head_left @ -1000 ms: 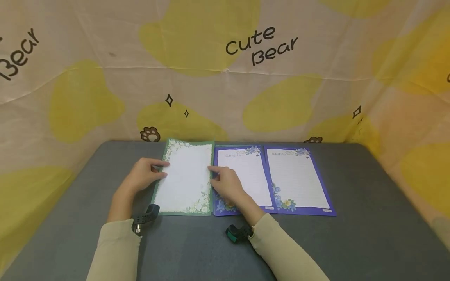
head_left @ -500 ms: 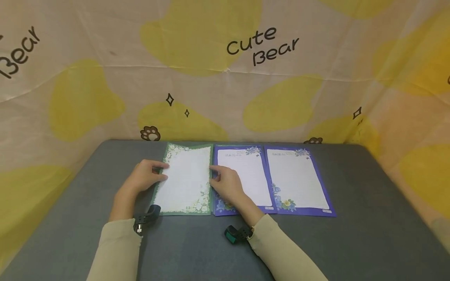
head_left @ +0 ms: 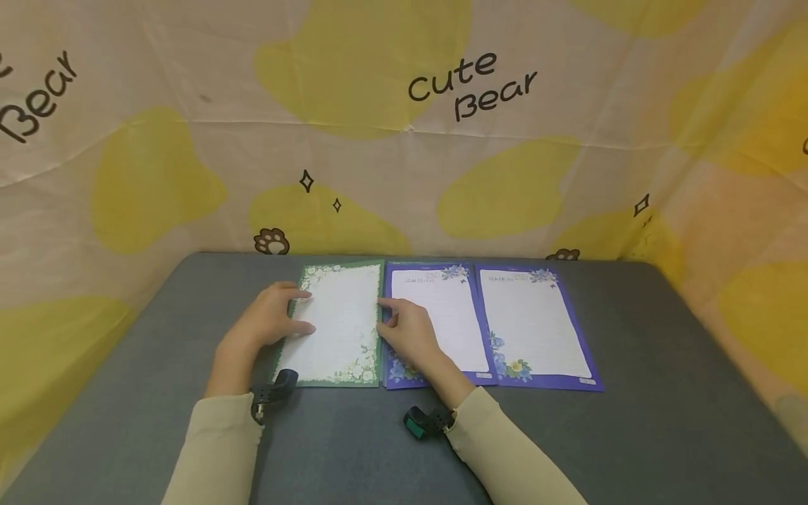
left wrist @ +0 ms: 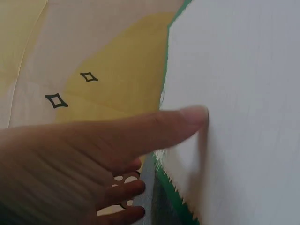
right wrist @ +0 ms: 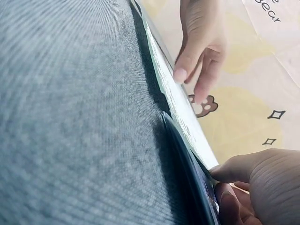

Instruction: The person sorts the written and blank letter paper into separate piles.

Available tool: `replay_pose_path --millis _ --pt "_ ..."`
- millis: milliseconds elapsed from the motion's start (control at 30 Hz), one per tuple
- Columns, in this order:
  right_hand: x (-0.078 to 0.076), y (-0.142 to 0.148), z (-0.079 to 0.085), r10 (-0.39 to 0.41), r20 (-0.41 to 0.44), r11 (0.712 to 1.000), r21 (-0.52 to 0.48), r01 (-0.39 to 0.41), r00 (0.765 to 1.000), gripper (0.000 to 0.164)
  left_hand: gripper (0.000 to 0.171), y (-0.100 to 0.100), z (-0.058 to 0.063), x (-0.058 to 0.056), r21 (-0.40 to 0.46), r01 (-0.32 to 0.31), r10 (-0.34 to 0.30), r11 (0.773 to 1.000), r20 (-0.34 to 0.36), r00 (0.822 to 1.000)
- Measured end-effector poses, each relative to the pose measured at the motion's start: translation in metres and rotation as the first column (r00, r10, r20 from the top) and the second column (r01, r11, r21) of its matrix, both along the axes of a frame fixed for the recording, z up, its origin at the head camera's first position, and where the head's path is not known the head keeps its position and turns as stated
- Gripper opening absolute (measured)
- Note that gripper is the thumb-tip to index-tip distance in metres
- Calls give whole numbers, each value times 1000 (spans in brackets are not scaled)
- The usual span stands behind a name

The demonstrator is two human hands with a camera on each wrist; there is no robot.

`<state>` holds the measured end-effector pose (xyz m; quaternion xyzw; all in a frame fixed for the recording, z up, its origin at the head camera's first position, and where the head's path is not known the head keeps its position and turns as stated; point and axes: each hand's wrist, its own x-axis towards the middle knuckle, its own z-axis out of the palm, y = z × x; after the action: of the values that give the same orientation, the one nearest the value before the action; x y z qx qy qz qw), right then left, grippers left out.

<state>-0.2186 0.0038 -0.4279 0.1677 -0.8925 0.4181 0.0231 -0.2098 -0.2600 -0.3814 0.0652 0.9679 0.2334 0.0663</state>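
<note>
A sheet of writing paper with a green floral border [head_left: 341, 322] lies on the grey table, left of two purple-bordered sheets. My left hand [head_left: 268, 315] is at its left edge, with thumb and forefinger apart over the paper. In the left wrist view the thumb [left wrist: 187, 119] extends straight over the white page and casts a shadow on it. My right hand [head_left: 409, 333] holds the sheet's right edge with thumb and forefinger, above the nearer purple-bordered sheet [head_left: 435, 322]. The right wrist view shows the thumb [right wrist: 234, 168] at that edge, the other fingers curled below.
The second purple-bordered sheet [head_left: 536, 326] lies to the right, side by side with the first. Bare grey table [head_left: 663, 393] surrounds the papers. A printed cloth [head_left: 505, 189] hangs behind the table's far edge.
The green-bordered sheet's far edge has come down and lies flatter. My left hand has loosened from its left edge and shifted slightly right, thumb and forefinger wider apart. The right hand barely moved.
</note>
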Motion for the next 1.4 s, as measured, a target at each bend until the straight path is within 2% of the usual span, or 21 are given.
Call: replay_pose_path --millis 200,300,533,667,800,900,1000,1100,1233,1400 --pt "0 0 -1 0 -7 1000 -3 0 1000 43 68 16 -11 -5 76 108 -103 991 -78 992" --pt "0 1 -1 0 1 1000 -5 0 1000 43 74 26 -17 -9 87 141 -132 986 -98 986" --pt "-1 2 -3 -5 -3 1000 -10 5 1000 43 88 41 -35 -11 58 153 -147 987 -87 985" --pt "0 4 -4 -33 -47 996 -85 29 998 36 89 43 -45 -11 59 157 -153 986 -65 986" --pt "1 11 -1 -64 -82 987 -155 51 995 31 88 42 -49 -11 73 147 -141 986 -76 987" --pt "4 24 3 -65 -88 989 -139 52 994 32 89 43 -48 -12 78 147 -141 986 -77 987" --pt "6 42 7 -29 -98 997 -72 22 995 34 88 44 -48 -12 70 142 -137 987 -70 988" --pt "8 66 11 25 -125 996 87 -14 992 42 87 45 -48 -12 64 146 -142 987 -62 988" --pt "13 97 13 97 -141 949 313 -48 985 64 87 47 -48 -12 59 154 -151 986 -52 987" --pt "15 123 6 172 -155 900 425 -91 973 91 87 48 -49 -13 57 148 -145 987 -56 988"
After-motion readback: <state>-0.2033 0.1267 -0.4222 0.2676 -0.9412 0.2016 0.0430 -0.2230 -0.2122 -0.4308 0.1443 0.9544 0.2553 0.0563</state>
